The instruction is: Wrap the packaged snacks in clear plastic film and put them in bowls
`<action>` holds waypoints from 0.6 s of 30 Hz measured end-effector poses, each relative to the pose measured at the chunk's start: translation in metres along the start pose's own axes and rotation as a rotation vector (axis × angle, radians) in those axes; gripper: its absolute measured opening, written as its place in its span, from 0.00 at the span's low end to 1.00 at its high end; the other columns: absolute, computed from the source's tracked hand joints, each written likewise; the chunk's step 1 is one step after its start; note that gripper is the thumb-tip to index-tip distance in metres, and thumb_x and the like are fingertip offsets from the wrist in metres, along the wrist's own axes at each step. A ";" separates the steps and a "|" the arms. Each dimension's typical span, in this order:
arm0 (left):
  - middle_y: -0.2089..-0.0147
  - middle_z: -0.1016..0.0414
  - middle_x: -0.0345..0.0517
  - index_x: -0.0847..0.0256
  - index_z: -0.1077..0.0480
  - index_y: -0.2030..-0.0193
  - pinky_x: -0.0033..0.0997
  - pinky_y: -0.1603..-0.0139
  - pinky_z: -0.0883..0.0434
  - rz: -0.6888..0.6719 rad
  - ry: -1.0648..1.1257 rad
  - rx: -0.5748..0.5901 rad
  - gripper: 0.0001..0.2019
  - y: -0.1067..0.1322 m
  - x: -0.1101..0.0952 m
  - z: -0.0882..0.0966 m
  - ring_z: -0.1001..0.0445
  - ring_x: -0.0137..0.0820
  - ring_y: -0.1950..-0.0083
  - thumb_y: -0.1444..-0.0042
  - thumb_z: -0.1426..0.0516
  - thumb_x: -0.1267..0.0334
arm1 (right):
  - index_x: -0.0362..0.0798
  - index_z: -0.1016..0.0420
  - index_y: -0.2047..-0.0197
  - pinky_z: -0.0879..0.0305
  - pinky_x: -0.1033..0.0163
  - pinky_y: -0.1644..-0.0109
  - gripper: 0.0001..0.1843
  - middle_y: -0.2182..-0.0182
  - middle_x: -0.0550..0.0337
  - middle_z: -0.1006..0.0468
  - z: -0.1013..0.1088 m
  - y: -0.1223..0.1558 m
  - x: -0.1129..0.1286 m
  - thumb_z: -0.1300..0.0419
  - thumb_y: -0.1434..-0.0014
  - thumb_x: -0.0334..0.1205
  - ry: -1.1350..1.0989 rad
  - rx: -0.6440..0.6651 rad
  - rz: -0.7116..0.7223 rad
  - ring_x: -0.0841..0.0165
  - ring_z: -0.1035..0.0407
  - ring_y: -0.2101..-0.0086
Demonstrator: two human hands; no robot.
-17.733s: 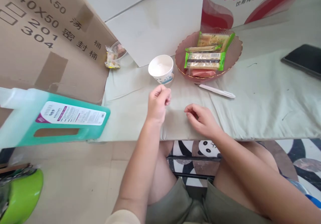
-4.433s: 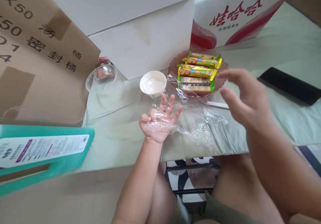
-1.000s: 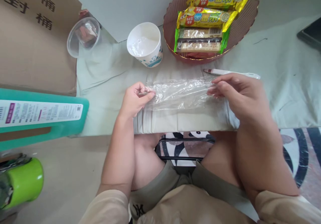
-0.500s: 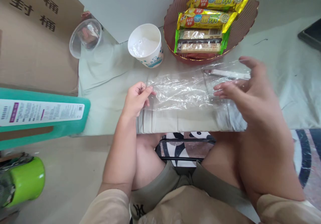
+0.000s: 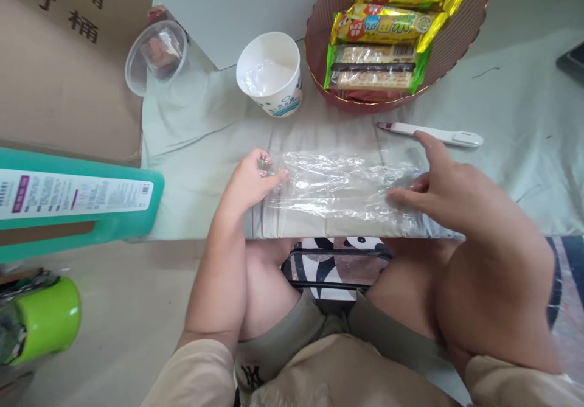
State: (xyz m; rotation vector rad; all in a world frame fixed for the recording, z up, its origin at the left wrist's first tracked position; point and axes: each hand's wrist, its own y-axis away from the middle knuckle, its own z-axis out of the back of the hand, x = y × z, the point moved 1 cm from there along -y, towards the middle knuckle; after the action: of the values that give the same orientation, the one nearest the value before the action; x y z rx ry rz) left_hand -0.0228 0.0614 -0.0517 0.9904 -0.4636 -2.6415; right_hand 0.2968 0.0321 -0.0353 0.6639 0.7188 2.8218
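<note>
Left hand has its thumb over the left end of a creased clear film, with its fingers bent just beside; I cannot tell whether the film is clamped between them. At the other end is the right hand, thumb and forefinger spread well apart, the remaining fingers curled and partly hidden. Between the two, the film stretches along the front edge of the cloth-covered worktop.

Just beyond the right forefinger lies a slim white tool with a dark tip, slanting across the space behind the film; from this angle I cannot tell whether the finger touches it. Behind the tool, a ribbed pink bowl with a gold rim takes up much of the far side. Yellow snack packets and a green-ended wafer pack are heaped in it. Close to the left of the bowl stands a white paper cup, clear wrapping inside, directly behind the film's left half.

Farther left, a clear tub tilts against a brown carton, and a teal bottle stretches in from the frame's left edge. A white box closes off the back. At the far right, the corner of a dark flat object shows.
</note>
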 end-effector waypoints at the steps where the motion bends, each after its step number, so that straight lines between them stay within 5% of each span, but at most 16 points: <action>1: 0.77 0.37 0.31 0.54 0.35 0.58 0.28 0.75 0.37 -0.018 -0.062 -0.022 0.20 0.001 0.001 0.001 0.36 0.27 0.78 0.51 0.32 0.53 | 0.55 0.55 0.20 0.33 0.52 0.61 0.58 0.67 0.61 0.18 -0.001 0.001 -0.002 0.34 0.49 0.54 0.042 -0.004 -0.004 0.51 0.24 0.64; 4: 0.60 0.25 0.43 0.54 0.33 0.45 0.40 0.54 0.26 -0.100 -0.194 -0.171 0.30 0.003 0.002 0.003 0.23 0.40 0.58 0.54 0.31 0.52 | 0.55 0.51 0.21 0.29 0.47 0.56 0.57 0.55 0.50 0.19 -0.003 0.003 -0.006 0.35 0.48 0.59 0.139 -0.118 0.042 0.45 0.24 0.56; 7: 0.42 0.26 0.52 0.54 0.34 0.39 0.48 0.36 0.31 -0.199 -0.187 -0.274 0.38 0.001 0.002 -0.002 0.29 0.50 0.37 0.57 0.28 0.55 | 0.50 0.39 0.25 0.29 0.39 0.46 0.50 0.47 0.38 0.24 -0.005 0.003 -0.005 0.35 0.46 0.61 0.124 -0.281 0.124 0.39 0.28 0.45; 14: 0.67 0.29 0.35 0.52 0.34 0.43 0.33 0.52 0.24 -0.351 0.376 0.009 0.29 -0.002 -0.003 -0.012 0.21 0.31 0.60 0.53 0.34 0.68 | 0.45 0.29 0.33 0.42 0.31 0.32 0.42 0.41 0.33 0.28 0.002 0.010 0.005 0.27 0.49 0.48 -0.023 -0.632 0.193 0.36 0.36 0.36; 18: 0.68 0.30 0.34 0.51 0.32 0.48 0.33 0.58 0.21 -0.355 0.496 0.201 0.28 0.013 -0.014 -0.005 0.18 0.34 0.63 0.57 0.31 0.67 | 0.45 0.30 0.33 0.40 0.36 0.32 0.42 0.39 0.37 0.27 0.003 0.009 0.028 0.29 0.48 0.49 -0.067 -0.488 0.579 0.41 0.33 0.38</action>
State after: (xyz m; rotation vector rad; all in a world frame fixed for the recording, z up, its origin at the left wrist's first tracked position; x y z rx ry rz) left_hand -0.0076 0.0539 -0.0421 1.8794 -0.4721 -2.5247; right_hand 0.2730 0.0329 -0.0182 0.9834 -0.2298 3.2565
